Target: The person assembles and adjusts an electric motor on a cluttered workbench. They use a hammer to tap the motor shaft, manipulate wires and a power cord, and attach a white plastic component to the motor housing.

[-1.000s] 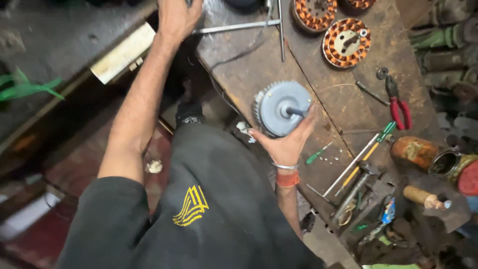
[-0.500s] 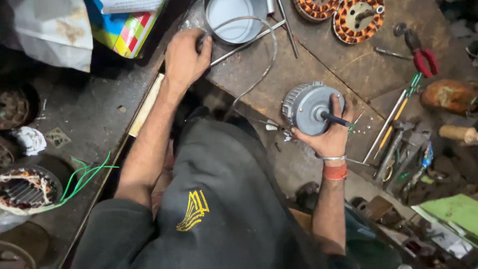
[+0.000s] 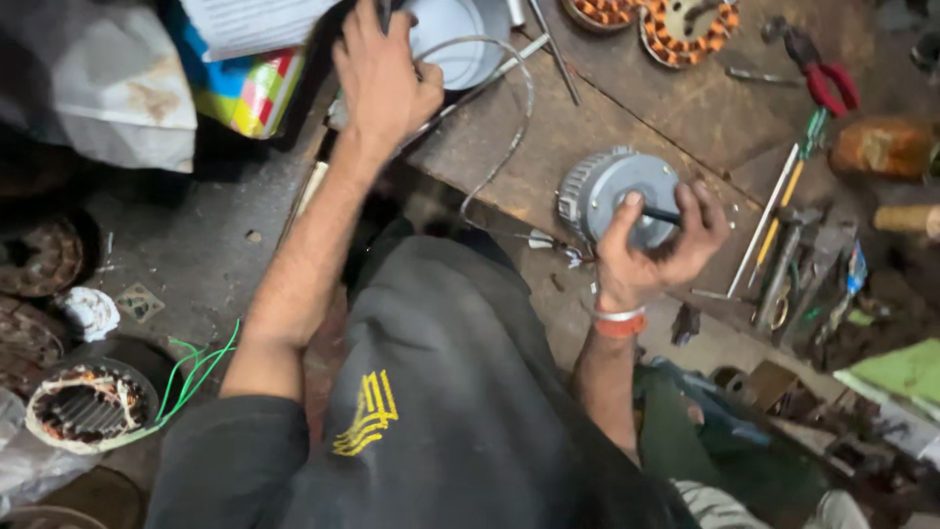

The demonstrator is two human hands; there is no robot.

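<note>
My right hand [image 3: 658, 247] grips a round grey motor housing [image 3: 612, 192] by its dark shaft, holding it just above the brown workbench [image 3: 548, 137]. My left hand [image 3: 384, 78] reaches far forward, its fingers closed around a dark object at the top edge, next to a white round lid [image 3: 452, 37]. A grey wire [image 3: 509, 127] loops from near that hand down across the bench. What the left hand holds is mostly hidden.
Copper-wound stators [image 3: 685, 29] lie at the back. Red-handled pliers [image 3: 827, 78], screwdrivers [image 3: 783, 201] and other tools crowd the right. A wound stator with green wires [image 3: 88, 411] sits on the floor at left, near a colourful box [image 3: 245, 93] and a plastic bag [image 3: 98, 88].
The view has shifted, and my left hand has moved further forward toward the white lid. My right hand still holds the motor housing, now lower and nearer the bench edge.
</note>
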